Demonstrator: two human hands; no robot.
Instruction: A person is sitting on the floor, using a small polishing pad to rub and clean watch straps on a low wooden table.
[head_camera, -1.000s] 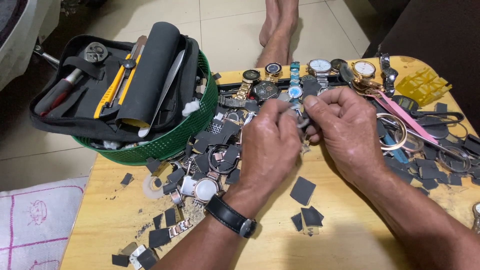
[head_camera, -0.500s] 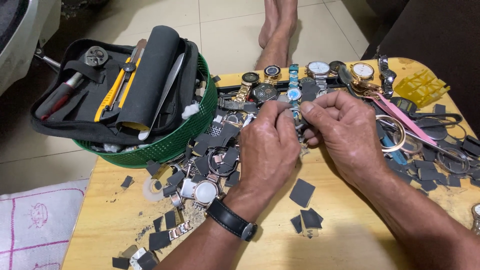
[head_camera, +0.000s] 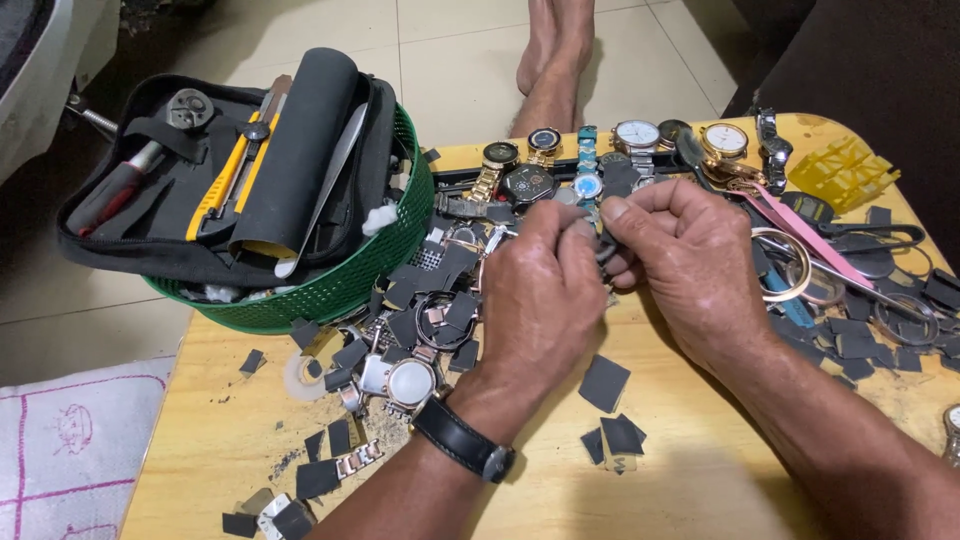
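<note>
Head view: small dark part (head_camera: 606, 250), mostly hidden, sits pinched between fingers of left hand (head_camera: 545, 290) and right hand (head_camera: 690, 265) above counter (head_camera: 700, 480) centre, raised for close work. Watches (head_camera: 600, 160) line far edge; green basket (head_camera: 350, 280) occupies left corner.

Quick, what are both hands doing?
Left hand: closed, pinching a small dark piece.
Right hand: closed on the same piece.

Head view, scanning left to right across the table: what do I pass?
Black tool pouch → green basket → left hand → right hand → pink tweezers → yellow plastic piece.
</note>
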